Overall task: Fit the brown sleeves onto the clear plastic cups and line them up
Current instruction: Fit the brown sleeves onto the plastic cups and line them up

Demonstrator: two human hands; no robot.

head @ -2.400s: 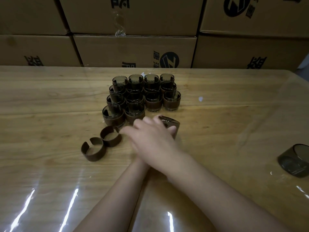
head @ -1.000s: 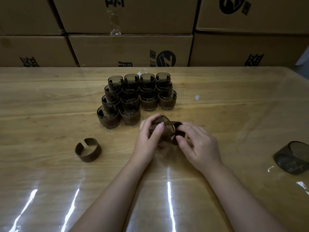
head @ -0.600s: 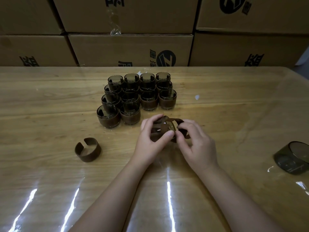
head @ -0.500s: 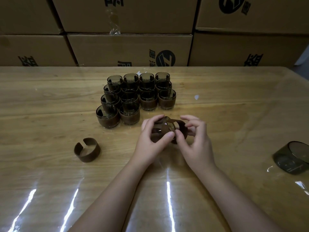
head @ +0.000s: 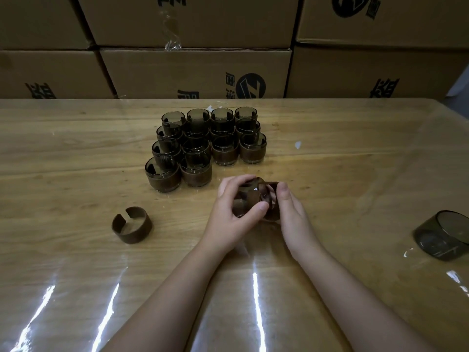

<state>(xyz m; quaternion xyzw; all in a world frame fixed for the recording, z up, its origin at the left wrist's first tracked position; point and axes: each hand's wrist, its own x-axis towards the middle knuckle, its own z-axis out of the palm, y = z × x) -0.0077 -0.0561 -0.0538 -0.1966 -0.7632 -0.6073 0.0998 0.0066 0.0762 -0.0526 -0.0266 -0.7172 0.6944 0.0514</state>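
Note:
My left hand [head: 233, 212] grips a clear smoky plastic cup [head: 245, 201] lying on its side just above the table. My right hand [head: 291, 219] holds a brown sleeve [head: 272, 201] against the cup's end, its fingers hidden behind it. Several sleeved cups [head: 203, 146] stand in tight rows at the table's middle back. One loose brown sleeve [head: 132, 224], split at the top, lies to the left. A bare cup [head: 442, 235] lies tipped at the far right.
The wooden table [head: 76, 161] is covered with a glossy clear sheet that shows glare streaks near me. Stacked cardboard boxes [head: 198, 69] form a wall right behind the table's far edge. A small white scrap [head: 297, 144] lies right of the cup rows.
My left hand took one of the two loose sleeves from the left and brought it to the cup. Both hands now hold cup and sleeve together, and the sleeve has moved to the cup's right end.

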